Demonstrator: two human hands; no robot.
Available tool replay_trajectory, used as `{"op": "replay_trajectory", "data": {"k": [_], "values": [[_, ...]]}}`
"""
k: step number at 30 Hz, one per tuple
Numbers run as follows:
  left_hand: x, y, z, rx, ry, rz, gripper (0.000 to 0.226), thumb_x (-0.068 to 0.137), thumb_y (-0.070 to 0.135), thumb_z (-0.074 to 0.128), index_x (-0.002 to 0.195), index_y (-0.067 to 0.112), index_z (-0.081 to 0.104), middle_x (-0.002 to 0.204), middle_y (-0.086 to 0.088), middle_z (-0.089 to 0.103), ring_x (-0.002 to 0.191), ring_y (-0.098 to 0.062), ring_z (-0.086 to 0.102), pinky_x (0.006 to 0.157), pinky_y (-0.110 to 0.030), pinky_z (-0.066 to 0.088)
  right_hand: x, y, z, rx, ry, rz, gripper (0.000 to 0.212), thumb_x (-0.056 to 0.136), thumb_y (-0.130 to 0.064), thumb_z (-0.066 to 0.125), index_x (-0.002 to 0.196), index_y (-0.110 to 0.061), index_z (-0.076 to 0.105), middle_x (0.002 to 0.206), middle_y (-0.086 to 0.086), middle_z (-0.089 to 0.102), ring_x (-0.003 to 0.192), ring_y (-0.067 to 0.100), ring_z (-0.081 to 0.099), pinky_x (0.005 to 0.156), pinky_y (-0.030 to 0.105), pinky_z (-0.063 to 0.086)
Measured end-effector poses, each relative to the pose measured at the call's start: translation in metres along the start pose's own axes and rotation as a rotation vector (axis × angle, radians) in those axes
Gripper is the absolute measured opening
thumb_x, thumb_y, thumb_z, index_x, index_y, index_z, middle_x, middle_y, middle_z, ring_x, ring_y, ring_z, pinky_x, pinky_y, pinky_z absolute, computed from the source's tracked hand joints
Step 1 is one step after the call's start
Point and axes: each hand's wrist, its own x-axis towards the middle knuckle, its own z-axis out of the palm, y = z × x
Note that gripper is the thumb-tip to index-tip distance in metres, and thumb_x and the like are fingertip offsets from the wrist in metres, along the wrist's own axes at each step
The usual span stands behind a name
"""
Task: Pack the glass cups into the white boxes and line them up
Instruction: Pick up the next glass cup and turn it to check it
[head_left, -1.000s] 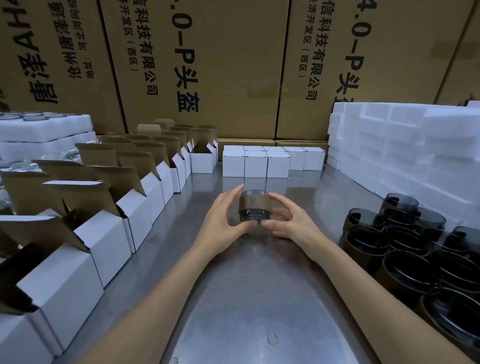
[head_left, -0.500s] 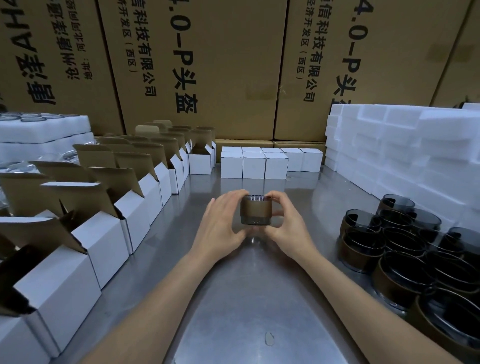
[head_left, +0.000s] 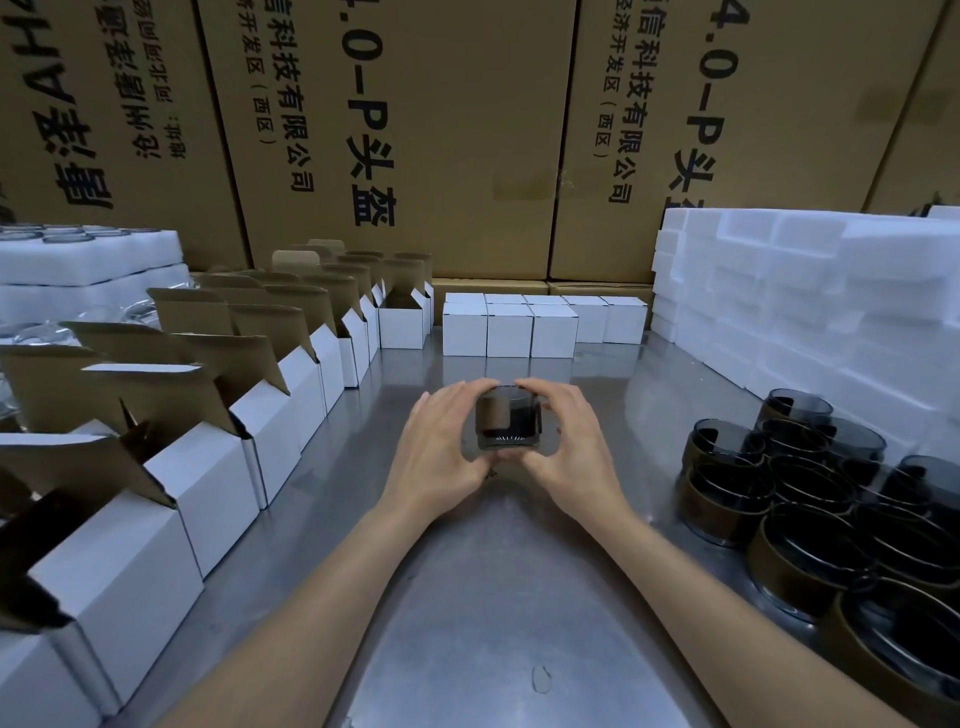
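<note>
Fingers of the left hand (head_left: 439, 447) and the right hand (head_left: 574, 447) are curling round one dark glass cup (head_left: 508, 422), holding it just above the middle of the metal table (head_left: 498, 597). It is not going into a box yet. Closed white boxes (head_left: 511, 330) are sitting in a row at the back, so some look done. Open white boxes (head_left: 208, 467) are waiting on the left. Many cups (head_left: 810, 499) are waiting on the right, so I think lots is left.

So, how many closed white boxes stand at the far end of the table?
8. Three stand in the front row, five in the row behind: three of these show only their tops, two stick out to the right. More may be hidden.
</note>
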Motion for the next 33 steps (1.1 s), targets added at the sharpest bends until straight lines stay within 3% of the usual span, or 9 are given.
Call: {"op": "replay_trajectory", "data": {"k": [2,4,6,9,15,19,24,29,33], "values": [[-0.0007,0.0004,-0.0008,-0.030,-0.005,-0.062,0.062,0.073,0.029,0.080,0.126,0.024,0.049,0.126,0.009,0.058,0.122,-0.015,0.051,0.115,-0.042,0.013,-0.0006,-0.0013,-0.0004,0.019,-0.045,0.018,0.076,0.071,-0.022,0.081,0.131,-0.043,0.041,0.129,-0.015,0.047,0.122,0.010,0.044,0.096,0.034,0.044],[-0.0006,0.0000,-0.0011,-0.075,-0.029,-0.109,0.060,0.073,0.031,0.080,0.123,0.026,0.047,0.123,0.012,0.060,0.121,-0.012,0.052,0.116,-0.042,0.015,-0.0009,-0.0024,-0.0009,0.088,-0.085,0.078,0.079,0.071,-0.025,0.082,0.132,-0.044,0.035,0.130,-0.020,0.046,0.121,0.004,0.045,0.098,0.031,0.042],[-0.0001,0.0005,-0.0014,-0.108,-0.050,-0.137,0.063,0.072,0.032,0.081,0.124,0.027,0.045,0.125,0.012,0.059,0.121,-0.009,0.050,0.115,-0.047,0.024,-0.0008,-0.0029,-0.0004,0.111,-0.089,0.103,0.072,0.070,-0.025,0.082,0.123,-0.044,0.037,0.122,-0.025,0.048,0.113,0.000,0.049,0.095,0.035,0.046],[-0.0005,0.0025,-0.0009,-0.076,-0.056,-0.083,0.070,0.075,0.034,0.078,0.134,0.027,0.041,0.135,0.010,0.052,0.128,-0.011,0.044,0.118,-0.042,0.015,-0.0013,-0.0038,0.0000,0.054,-0.037,0.063,0.066,0.069,-0.023,0.082,0.117,-0.043,0.042,0.116,-0.023,0.051,0.104,0.001,0.053,0.087,0.035,0.050],[-0.0009,0.0010,-0.0011,-0.075,-0.065,-0.103,0.060,0.075,0.023,0.076,0.126,0.025,0.044,0.125,0.009,0.060,0.125,-0.013,0.050,0.117,-0.042,0.012,-0.0015,-0.0041,-0.0011,0.084,-0.090,0.054,0.082,0.069,-0.027,0.083,0.127,-0.054,0.031,0.128,-0.022,0.040,0.117,0.002,0.045,0.091,0.024,0.044],[-0.0015,0.0015,-0.0020,-0.137,-0.099,-0.147,0.060,0.073,0.021,0.075,0.123,0.024,0.043,0.126,0.009,0.060,0.121,-0.015,0.052,0.111,-0.048,0.031,-0.0012,-0.0039,-0.0001,0.156,-0.079,0.127,0.070,0.066,-0.028,0.084,0.113,-0.048,0.037,0.116,-0.027,0.052,0.109,-0.006,0.051,0.093,0.031,0.048],[-0.0019,0.0045,-0.0016,0.003,-0.054,-0.019,0.070,0.075,0.028,0.074,0.137,0.025,0.042,0.130,0.006,0.057,0.117,-0.017,0.052,0.110,-0.038,0.032,-0.0008,-0.0056,-0.0016,0.081,-0.029,0.073,0.065,0.067,-0.027,0.083,0.112,-0.048,0.042,0.113,-0.026,0.050,0.105,-0.003,0.051,0.087,0.034,0.050],[-0.0023,0.0030,-0.0028,-0.044,-0.055,-0.096,0.065,0.072,0.025,0.076,0.127,0.028,0.041,0.124,0.008,0.060,0.115,-0.021,0.055,0.092,-0.035,0.045,-0.0007,-0.0036,-0.0016,0.207,-0.138,0.146,0.079,0.071,-0.022,0.081,0.130,-0.049,0.035,0.128,-0.024,0.042,0.115,-0.004,0.047,0.090,0.017,0.043],[-0.0019,0.0001,-0.0020,-0.107,-0.103,-0.155,0.067,0.072,0.033,0.078,0.121,0.031,0.033,0.128,0.007,0.058,0.116,-0.021,0.055,0.084,-0.037,0.050,0.0002,-0.0009,-0.0020,0.231,-0.160,0.168,0.063,0.072,-0.014,0.079,0.120,-0.037,0.045,0.120,-0.015,0.056,0.111,0.000,0.052,0.086,0.013,0.042]]}}
